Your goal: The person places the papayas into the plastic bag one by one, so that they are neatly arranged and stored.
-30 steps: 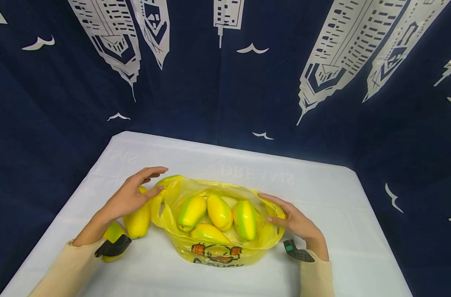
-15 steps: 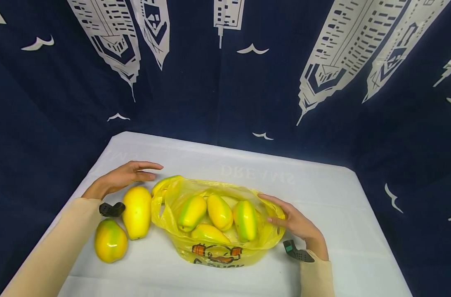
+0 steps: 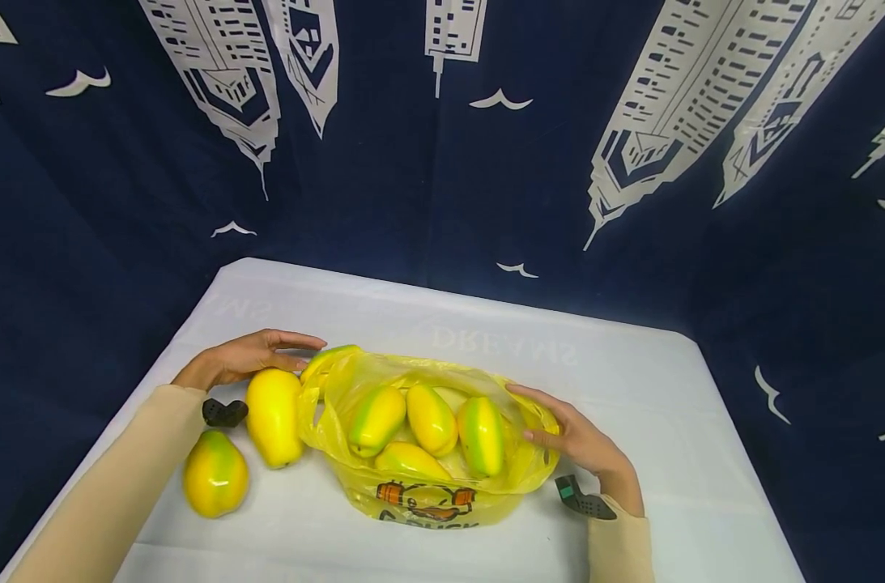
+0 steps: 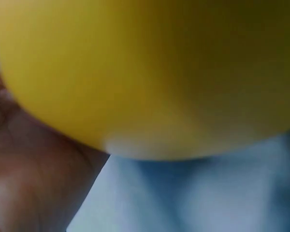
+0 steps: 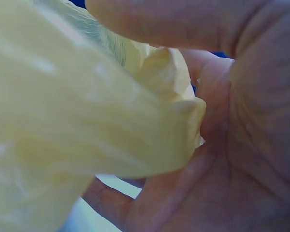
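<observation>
A yellow plastic bag with a printed cartoon stands mouth upward, with several yellow-green mangoes inside. At its right rim my right hand holds the bag, whose edge lies between thumb and fingers in the right wrist view. My left hand reaches past the bag's left side, fingers extended towards a mango partly covered by the bag's handle; I cannot tell whether they touch. Under that hand lies a large yellow mango, probably the blurred yellow shape filling the left wrist view.
Another mango lies at the front left beside my left sleeve. Everything rests on a white-covered table. Behind hangs a dark blue cloth printed with white buildings and birds.
My left hand has drawn left from above the bag's handle, then dipped slightly forward towards the half-covered mango. The large mango has shifted slightly and tilted rightward. My right hand stays at the rim.
</observation>
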A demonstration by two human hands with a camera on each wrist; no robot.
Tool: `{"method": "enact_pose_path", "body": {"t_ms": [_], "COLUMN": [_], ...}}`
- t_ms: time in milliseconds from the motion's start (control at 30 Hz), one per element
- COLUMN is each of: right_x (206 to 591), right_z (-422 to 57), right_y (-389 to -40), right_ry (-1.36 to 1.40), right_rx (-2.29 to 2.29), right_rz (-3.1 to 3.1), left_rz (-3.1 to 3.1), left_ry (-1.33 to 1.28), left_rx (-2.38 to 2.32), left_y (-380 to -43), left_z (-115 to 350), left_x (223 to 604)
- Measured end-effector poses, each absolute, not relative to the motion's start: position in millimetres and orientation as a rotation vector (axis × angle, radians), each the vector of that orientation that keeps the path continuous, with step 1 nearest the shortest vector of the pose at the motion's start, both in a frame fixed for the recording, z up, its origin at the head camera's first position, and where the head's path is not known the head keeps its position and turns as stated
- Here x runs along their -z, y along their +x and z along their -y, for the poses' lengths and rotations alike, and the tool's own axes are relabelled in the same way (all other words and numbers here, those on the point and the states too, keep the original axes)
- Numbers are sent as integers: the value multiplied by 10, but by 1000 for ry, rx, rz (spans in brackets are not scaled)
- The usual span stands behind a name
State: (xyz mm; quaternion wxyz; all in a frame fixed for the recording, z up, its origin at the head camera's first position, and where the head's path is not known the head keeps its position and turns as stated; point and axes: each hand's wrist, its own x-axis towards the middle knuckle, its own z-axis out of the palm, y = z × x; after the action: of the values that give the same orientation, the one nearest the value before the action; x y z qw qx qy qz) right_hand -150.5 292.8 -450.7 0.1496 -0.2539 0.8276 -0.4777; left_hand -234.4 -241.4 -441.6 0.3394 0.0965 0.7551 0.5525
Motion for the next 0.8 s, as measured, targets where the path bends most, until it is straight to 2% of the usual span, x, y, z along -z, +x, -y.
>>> {"method": "enact_pose_path", "body": {"t_ms": [533,800], "right_x": [4508,4516], "right_z": [-2923,-2919], "right_y": [-1508,-1506], "right_ry": [-765,-745], "right_rx": [1412,1421], "right_rz": [-2331,-2325], "left_rz": [-2000,-1958], "left_ry": [269,188], "left_rx": [-1445,-1499], "left_y": [-2331,-2327], "left_z": [2361,2372], "left_x": [4506,4539]}}
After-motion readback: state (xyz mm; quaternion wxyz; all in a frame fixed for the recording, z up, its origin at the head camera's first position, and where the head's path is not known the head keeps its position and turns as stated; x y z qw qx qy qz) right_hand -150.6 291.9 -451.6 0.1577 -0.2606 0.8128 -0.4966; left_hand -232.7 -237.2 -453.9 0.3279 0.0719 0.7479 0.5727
